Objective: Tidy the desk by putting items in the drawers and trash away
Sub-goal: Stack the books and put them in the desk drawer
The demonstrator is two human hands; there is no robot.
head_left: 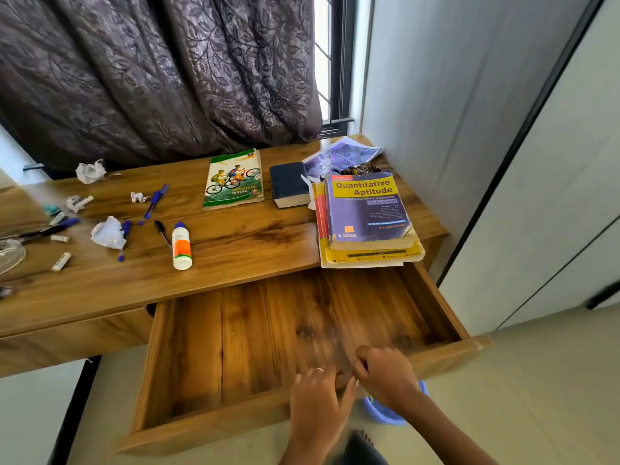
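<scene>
1. We see a wooden surface [235, 236] below a dark curtain [151, 78].
2. Its drawer [208, 427] stands pulled out.
3. Our left hand [317, 402] and right hand [385, 374] curl over the drawer's front edge, gripping it.
4. Beyond the drawer lie a glue bottle [181, 246], pens [154, 203] and crumpled paper [108, 233].

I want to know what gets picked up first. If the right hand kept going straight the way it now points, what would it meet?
The right hand at the drawer front points across the bare drawer floor. Past that, probably the book stack overhanging the desk edge, though blur makes direction and depth uncertain.
</scene>
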